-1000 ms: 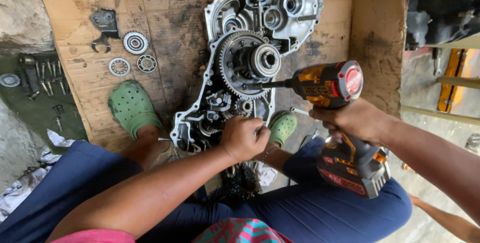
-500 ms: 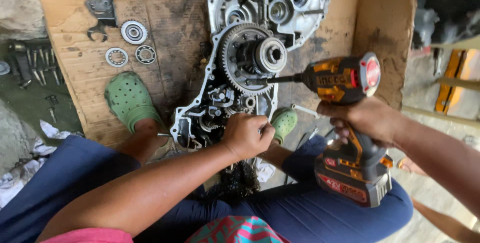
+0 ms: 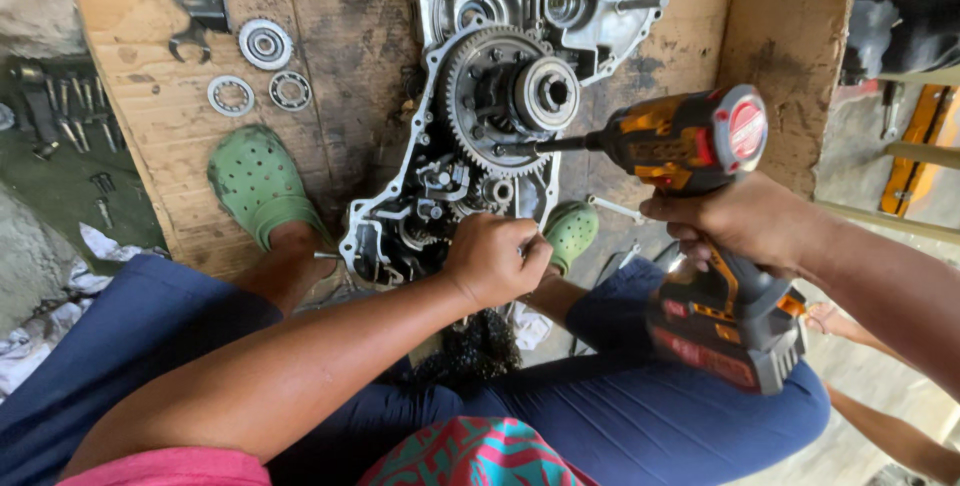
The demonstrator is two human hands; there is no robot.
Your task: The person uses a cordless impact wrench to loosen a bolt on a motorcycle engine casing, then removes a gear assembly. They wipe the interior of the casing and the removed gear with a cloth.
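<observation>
The right hand point(image 3: 745, 218) grips an orange drill point(image 3: 690, 146), whose bit has swung in to touch the big gear point(image 3: 490, 96) of the engine case point(image 3: 520, 66). The left hand point(image 3: 495, 258) stays fisted on the case's lower edge, steadying it on cardboard point(image 3: 340, 46) between green clogs point(image 3: 258, 181); bearings point(image 3: 265, 44) lie beyond.

Engine case point(image 3: 600, 6): dull cast metal, greasy. Gear point(image 3: 480, 96): toothed steel. Drill point(image 3: 690, 141): glossy orange-black plastic. Cardboard point(image 3: 340, 66): matt, stained. Clogs point(image 3: 255, 181): green, matt rubbery.
</observation>
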